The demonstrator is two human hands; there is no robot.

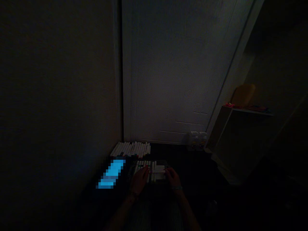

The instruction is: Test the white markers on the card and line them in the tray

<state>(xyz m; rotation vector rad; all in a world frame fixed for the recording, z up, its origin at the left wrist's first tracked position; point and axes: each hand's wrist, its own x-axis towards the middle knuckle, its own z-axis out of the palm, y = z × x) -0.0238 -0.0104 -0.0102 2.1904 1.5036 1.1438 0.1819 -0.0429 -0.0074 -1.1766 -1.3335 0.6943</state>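
In dim light, a white marker (157, 171) lies crosswise between my two hands. My left hand (140, 178) has its fingers closed at the marker's left end. At the other end, my right hand (173, 177) pinches it with thumb and fingers. Just beneath is a see-through case (163, 181), where several white markers (141, 164) stand side by side on the left. A pale patch (160, 167) shows in the case's right part; its kind is too dark to make out.
Behind the case, a row of white markers (132, 149) lies along the wall. A lit, blurred screen (112, 173) glows to the left. Two white bottle-like containers (197, 140) stand at the back right, near a shelf unit (240, 134) with an orange object (243, 94) on top.
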